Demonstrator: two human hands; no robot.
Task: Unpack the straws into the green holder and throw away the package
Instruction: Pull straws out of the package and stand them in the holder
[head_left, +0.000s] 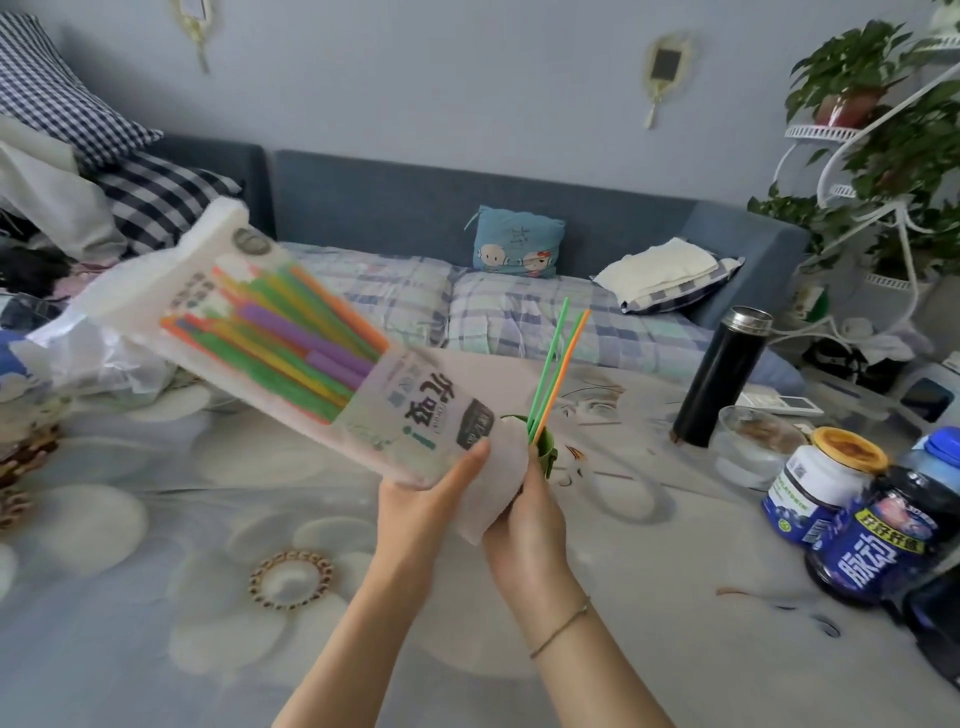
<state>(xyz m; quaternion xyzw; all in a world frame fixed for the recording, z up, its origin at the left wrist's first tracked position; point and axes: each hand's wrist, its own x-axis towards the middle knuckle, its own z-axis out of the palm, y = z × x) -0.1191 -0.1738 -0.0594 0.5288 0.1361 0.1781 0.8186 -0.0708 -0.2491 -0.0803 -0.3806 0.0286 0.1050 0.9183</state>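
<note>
A long white plastic package (291, 332) full of coloured straws slants up to the left above the table. My left hand (431, 493) grips its lower end from below, thumb on the printed front. My right hand (530, 509) pinches the loose flap of the same end, just in front of the green holder (543, 449). The holder stands on the table, mostly hidden behind the package and my right hand. Three straws (558, 364), two green and one orange, stick up out of it and lean to the right.
A black thermos (722, 374) stands right of the holder, with a glass bowl (753, 447), a jar (826, 483) and blue bottles (883, 535) at the table's right edge. Plastic bags (98, 358) lie at the far left. A sofa (519, 218) runs behind the table.
</note>
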